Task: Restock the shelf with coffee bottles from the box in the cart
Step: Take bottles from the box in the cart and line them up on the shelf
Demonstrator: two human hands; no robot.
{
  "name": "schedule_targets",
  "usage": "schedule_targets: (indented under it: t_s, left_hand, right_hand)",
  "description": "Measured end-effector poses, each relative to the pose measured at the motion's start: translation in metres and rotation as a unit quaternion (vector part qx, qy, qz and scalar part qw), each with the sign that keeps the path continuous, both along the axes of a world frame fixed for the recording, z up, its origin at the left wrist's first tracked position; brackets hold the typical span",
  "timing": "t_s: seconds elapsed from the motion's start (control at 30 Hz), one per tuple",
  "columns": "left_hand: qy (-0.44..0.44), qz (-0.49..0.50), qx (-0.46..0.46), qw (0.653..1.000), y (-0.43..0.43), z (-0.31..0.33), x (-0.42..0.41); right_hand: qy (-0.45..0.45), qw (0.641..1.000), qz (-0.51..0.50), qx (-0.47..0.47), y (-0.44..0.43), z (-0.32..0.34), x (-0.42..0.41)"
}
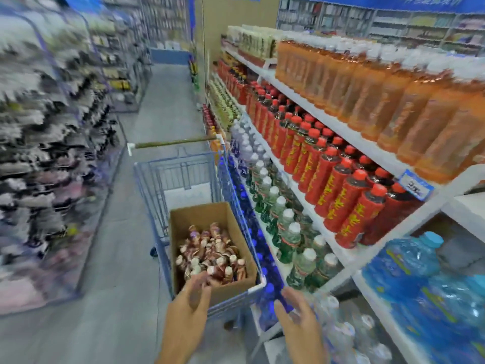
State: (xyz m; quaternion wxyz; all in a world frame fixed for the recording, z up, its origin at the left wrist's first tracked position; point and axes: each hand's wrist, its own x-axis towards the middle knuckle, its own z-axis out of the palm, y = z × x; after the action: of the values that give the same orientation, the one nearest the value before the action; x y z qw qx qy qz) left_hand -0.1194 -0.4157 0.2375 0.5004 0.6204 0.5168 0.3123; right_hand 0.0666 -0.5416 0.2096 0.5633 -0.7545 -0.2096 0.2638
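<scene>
Left hand (189, 308) in the brown cardboard box (181, 227) in the blue wire cart (157, 185), fingers (202, 279) spread over jumbled brown coffee bottles (210, 253) — maybe touching one; right hand (296, 319) loose, empty. Hasty grab could drop one.

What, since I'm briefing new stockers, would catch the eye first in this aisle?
Rows of red plastic bottles with red caps fill the right-hand middle shelf, under tall orange translucent bottles. Front and centre, an open brown cardboard box of small brown-and-white coffee bottles sits in the blue wire cart.

The cart (147, 181) holds a box (200, 218) of coffee bottles (211, 252).
</scene>
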Motion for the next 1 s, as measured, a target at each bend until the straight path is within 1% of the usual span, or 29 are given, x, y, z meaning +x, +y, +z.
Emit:
schedule_targets:
  t_s: [0.07, 0.17, 0.33, 0.43, 0.63, 0.8, 0.9, 1.0]
  left_hand:
    - [0.021, 0.019, -0.002, 1.0, 0.013, -0.011, -0.02]
    - [0.017, 0.045, -0.029, 0.998, 0.034, -0.032, -0.045]
    - [0.043, 0.008, -0.054, 0.998, 0.065, -0.056, -0.071]
    - [0.055, -0.004, -0.076, 0.996, 0.08, -0.065, -0.075]
    - [0.054, -0.018, -0.093, 0.994, 0.108, -0.078, -0.056]
    - [0.069, -0.032, -0.102, 0.992, 0.136, -0.096, -0.019]
    - [0.08, -0.026, -0.112, 0.99, 0.155, -0.103, 0.006]
    - [0.094, -0.009, -0.117, 0.989, 0.175, -0.112, 0.025]
  right_hand:
    - [-0.002, 0.999, 0.038, -0.031, 0.025, -0.007, -0.016]
    - [0.005, 0.998, 0.044, -0.041, 0.058, -0.025, -0.033]
    - [0.029, 0.995, 0.062, -0.072, 0.097, -0.046, -0.052]
    - [0.034, 0.99, 0.09, -0.099, 0.112, -0.046, -0.059]
    - [0.051, 0.984, 0.107, -0.13, 0.141, -0.052, -0.048]
    - [0.053, 0.977, 0.139, -0.155, 0.176, -0.065, -0.021]
    - [0.05, 0.97, 0.171, -0.167, 0.2, -0.076, 0.001]
    - [0.066, 0.963, 0.193, -0.175, 0.221, -0.086, 0.023]
